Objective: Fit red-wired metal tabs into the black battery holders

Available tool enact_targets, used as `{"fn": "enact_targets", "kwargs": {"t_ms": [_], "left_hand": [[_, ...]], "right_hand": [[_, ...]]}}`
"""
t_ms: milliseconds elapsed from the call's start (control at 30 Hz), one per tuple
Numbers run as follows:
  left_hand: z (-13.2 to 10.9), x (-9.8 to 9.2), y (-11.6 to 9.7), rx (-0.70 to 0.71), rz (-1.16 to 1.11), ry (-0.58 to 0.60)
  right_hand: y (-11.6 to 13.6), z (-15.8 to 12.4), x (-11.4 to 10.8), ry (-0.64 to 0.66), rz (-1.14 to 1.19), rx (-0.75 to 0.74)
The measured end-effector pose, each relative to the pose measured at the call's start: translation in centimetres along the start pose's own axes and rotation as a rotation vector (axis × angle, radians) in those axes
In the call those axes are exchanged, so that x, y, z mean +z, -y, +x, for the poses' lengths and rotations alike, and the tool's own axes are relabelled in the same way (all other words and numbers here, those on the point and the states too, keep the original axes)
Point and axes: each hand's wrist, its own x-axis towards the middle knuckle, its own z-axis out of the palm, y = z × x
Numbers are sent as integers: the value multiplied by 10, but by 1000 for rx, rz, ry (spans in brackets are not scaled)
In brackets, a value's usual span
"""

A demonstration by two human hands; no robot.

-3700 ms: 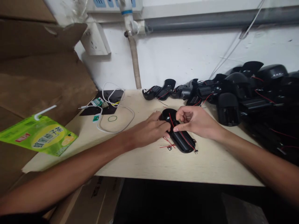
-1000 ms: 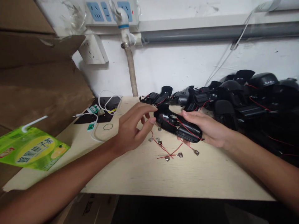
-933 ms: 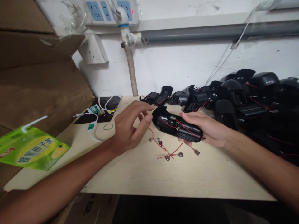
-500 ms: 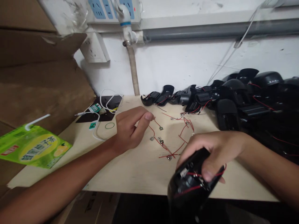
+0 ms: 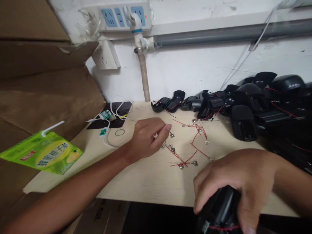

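Observation:
My right hand grips a curved black plastic housing low in the view, past the table's front edge. A red wire shows along the housing's lower part, and my palm covers its upper side. My left hand is above the table with its fingers closed in a pinch; whatever is between thumb and forefinger cannot be made out. Just past those fingertips is a small metal contact with a wire leading toward them. More metal contacts with red wires lie loosely between my two hands.
Black housings are heaped along the wall and right side. A green drink carton with a straw stands left, beside cardboard. A white cable and green rubber band lie behind my left arm. A hose hangs behind.
My right hand has moved down and toward me with the housing, turning it so the hand covers more of it. My left hand has shifted slightly right, still pinched. The view has shifted a little.

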Motion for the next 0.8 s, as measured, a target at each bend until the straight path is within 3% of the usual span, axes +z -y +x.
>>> {"fn": "enact_targets", "kwargs": {"t_ms": [233, 367, 433, 533, 600, 700, 800], "left_hand": [[-1, 4, 2, -19, 57, 59], [-2, 5, 2, -26, 70, 98], [-2, 5, 2, -31, 83, 114], [-3, 5, 2, -46, 93, 148], [-3, 5, 1, -58, 92, 178], [-4, 6, 1, -67, 90, 206], [-4, 7, 2, -66, 89, 215]], "right_hand": [[-28, 15, 2, 8, 142, -121], [-27, 11, -2, -72, 163, -65], [-24, 6, -9, -310, 48, 58], [-26, -6, -22, -927, -410, 361], [-32, -17, -29, -1237, -751, 616], [-47, -36, -38, -1381, -997, 867], [-63, -50, -43, -1340, -913, 1033]]}}
